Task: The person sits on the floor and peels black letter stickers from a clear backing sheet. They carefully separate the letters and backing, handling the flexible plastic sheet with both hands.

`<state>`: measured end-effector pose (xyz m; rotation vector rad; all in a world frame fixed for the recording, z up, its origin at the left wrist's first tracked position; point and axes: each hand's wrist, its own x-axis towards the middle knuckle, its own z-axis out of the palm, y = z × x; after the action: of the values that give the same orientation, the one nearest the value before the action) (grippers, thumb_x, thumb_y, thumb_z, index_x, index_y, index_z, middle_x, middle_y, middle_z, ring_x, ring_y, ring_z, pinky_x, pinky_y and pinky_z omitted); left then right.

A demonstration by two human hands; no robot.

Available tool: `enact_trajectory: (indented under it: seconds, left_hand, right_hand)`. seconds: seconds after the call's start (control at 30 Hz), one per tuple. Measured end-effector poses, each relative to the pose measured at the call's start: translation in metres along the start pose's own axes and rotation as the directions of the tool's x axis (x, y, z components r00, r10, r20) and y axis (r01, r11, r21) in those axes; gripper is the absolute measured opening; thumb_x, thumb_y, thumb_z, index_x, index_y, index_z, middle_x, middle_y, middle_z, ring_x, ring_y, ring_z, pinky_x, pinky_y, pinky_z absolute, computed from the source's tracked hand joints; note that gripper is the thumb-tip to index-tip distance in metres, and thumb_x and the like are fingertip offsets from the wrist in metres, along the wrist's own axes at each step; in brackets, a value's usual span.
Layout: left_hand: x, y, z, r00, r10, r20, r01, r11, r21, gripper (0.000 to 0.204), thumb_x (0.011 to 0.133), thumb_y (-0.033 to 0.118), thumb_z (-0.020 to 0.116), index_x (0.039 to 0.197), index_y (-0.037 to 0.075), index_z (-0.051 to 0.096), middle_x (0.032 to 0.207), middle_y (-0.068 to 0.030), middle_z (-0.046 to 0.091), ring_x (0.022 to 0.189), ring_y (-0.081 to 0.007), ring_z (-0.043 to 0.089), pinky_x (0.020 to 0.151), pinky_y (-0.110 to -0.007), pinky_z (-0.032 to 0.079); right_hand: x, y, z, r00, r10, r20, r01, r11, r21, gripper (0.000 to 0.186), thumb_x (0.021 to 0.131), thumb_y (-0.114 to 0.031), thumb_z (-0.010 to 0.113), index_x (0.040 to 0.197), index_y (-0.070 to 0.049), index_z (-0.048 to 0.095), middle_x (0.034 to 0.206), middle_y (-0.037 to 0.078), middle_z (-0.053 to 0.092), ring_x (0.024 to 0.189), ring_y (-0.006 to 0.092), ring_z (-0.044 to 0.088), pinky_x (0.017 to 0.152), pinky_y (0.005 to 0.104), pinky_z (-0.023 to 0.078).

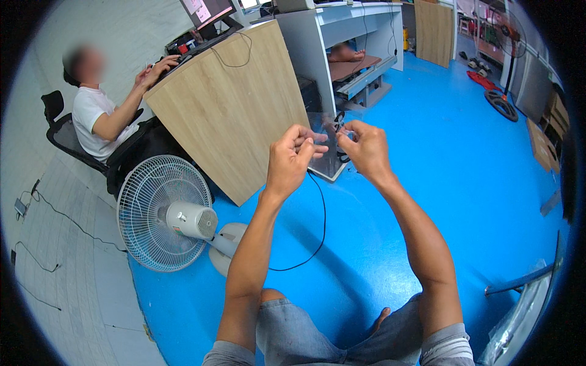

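Both my hands are raised in front of me above the blue floor, close together. Between them hangs a see-through piece of plastic point(318, 160), seemingly a thin bag; its exact shape is hard to make out. My left hand point(292, 155) pinches its left side between thumb and forefinger, and the other fingers show through or behind it. Thumb and fingertips of my right hand point(365, 146) are closed at its upper right. Small black shapes point(339, 121) show beside the right fingertips; whether they lie in the plastic or behind it, I cannot tell.
A grey fan point(163, 213) stands left of my forearm, near a wood-panelled desk point(226, 110). A person point(101, 116) sits there at a keyboard. A black cable point(324, 213) curves over the floor. Another fan point(502, 105) stands far right; a metal leg point(519, 282) juts in nearer.
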<state>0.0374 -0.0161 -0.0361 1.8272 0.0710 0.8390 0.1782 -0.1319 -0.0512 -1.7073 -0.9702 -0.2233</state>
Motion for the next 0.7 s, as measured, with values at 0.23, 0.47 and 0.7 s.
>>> enact_trajectory:
  seconds: [0.23,0.47,0.7]
  left_hand:
    - [-0.001,-0.004,0.013,0.994,0.049,-0.102,-0.049,0.999,0.007,0.028,0.087,0.0,0.064,0.112,-0.008,0.058,0.104,-0.0222,0.07,0.09,-0.0231,0.071,0.08,-0.032,0.058]
    - [-0.002,-0.016,0.014,0.97,-0.055,-0.238,0.103,0.975,0.196,0.017,0.084,0.0,0.07,0.099,-0.007,0.067,0.083,-0.015,0.073,0.077,-0.0194,0.072,0.067,-0.029,0.059]
    - [-0.007,-0.005,0.027,0.923,0.237,-0.303,-0.031,0.83,0.556,0.015,0.077,0.004,0.074,0.087,-0.006,0.068,0.079,-0.0187,0.072,0.072,-0.0229,0.073,0.063,-0.034,0.057]
  right_hand:
    - [-0.007,0.001,0.005,0.991,-0.135,0.026,0.136,0.989,-0.061,0.021,0.077,-0.019,0.069,0.087,-0.001,0.07,0.068,0.02,0.067,0.062,0.0341,0.067,0.056,0.0437,0.051]
    - [-0.015,0.004,0.015,0.954,-0.301,0.005,0.297,0.938,-0.176,0.019,0.079,-0.02,0.068,0.084,-0.003,0.061,0.068,0.018,0.066,0.06,0.0348,0.066,0.051,0.0445,0.049]
    - [-0.023,0.009,0.028,0.891,-0.425,-0.161,0.37,0.884,-0.286,0.022,0.077,-0.017,0.07,0.084,-0.005,0.053,0.073,0.015,0.064,0.059,0.0336,0.064,0.048,0.0445,0.048]
